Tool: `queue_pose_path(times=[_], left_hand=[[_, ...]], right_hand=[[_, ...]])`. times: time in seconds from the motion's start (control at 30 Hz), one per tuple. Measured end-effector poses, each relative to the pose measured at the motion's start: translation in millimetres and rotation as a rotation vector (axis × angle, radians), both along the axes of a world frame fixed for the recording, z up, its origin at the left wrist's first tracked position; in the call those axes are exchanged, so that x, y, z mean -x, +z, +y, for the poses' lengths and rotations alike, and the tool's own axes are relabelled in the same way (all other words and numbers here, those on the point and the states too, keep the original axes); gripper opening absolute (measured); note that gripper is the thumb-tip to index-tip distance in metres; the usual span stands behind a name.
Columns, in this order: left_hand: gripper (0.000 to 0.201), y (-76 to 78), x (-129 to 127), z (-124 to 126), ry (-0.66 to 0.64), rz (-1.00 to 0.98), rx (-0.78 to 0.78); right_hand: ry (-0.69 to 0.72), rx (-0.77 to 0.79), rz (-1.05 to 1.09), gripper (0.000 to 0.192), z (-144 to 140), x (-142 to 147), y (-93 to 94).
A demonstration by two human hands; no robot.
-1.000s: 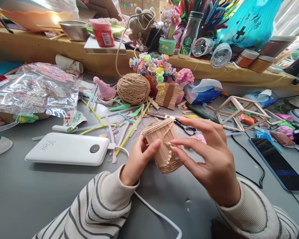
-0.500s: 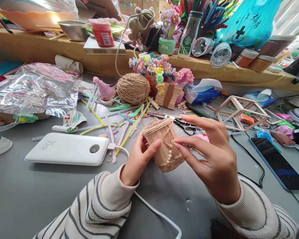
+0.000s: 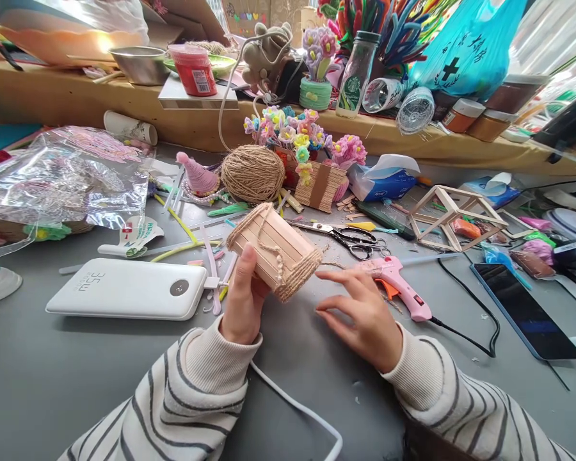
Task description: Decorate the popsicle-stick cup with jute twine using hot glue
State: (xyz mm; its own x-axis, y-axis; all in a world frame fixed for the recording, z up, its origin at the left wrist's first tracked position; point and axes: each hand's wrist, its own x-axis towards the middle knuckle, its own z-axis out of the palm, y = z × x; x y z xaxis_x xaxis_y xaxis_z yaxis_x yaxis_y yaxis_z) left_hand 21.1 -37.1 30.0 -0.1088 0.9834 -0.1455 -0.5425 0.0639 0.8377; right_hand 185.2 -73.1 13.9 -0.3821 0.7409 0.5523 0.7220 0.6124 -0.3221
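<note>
My left hand [image 3: 246,301] grips a small wooden-stick pot [image 3: 283,253], thumb in front and the other fingers behind. The pot is tilted, its base toward the lower right. Twine wraps both ends, and a string of small pearl beads with a twine strand [image 3: 270,248] hangs across its side. Just right of the base, my right hand [image 3: 365,314] is apart from the pot, fingers spread with nothing seen between them. A pink glue gun [image 3: 403,288] lies right behind that hand. Black-handled scissors [image 3: 352,238] rest beyond it.
At left lies a white power bank [image 3: 129,288] with its cable running toward me. A twine ball [image 3: 253,173], a pink cone hat [image 3: 196,174] and craft-stick bundle [image 3: 319,186] stand behind. On the right are a phone [image 3: 525,310] and a wooden frame [image 3: 454,218].
The pot has tipped further and shifted left and up in my left hand. My right hand has come off it, moving down, and the glue gun now shows.
</note>
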Motion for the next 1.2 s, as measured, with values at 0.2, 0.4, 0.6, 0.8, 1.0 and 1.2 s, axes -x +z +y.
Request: queue_pose_path(times=[0.2,0.4,0.6,0.8,1.0,1.2], left_hand=[[0.055,-0.6,1,-1,-0.003,-0.002,0.008],[0.055,-1.8,1,0,0.020,0.003,0.005],[0.053,-2.9,3,0,-0.011,0.048,-0.015],[0.053,-3.7,3,3,0.022,0.025,-0.027],[0.051,-1.9,1,1,0.009,0.034,0.000],[0.059,-3.3,3,-2,-0.084,0.078,0.040]], right_hand=[[0.011,-0.019,-0.038,0.009,-1,1,-10.6],[0.016,-0.036,-0.008,0.009,3,-8,-5.4],[-0.406,-0.202,0.022,0.019,8,-55,12.1],[-0.708,-0.003,-0.350,0.065,2,-81,-5.2],[-0.681,0.273,-0.415,0.052,4,-79,-21.8],[-0.763,0.311,-0.318,0.029,12,-82,-13.7]])
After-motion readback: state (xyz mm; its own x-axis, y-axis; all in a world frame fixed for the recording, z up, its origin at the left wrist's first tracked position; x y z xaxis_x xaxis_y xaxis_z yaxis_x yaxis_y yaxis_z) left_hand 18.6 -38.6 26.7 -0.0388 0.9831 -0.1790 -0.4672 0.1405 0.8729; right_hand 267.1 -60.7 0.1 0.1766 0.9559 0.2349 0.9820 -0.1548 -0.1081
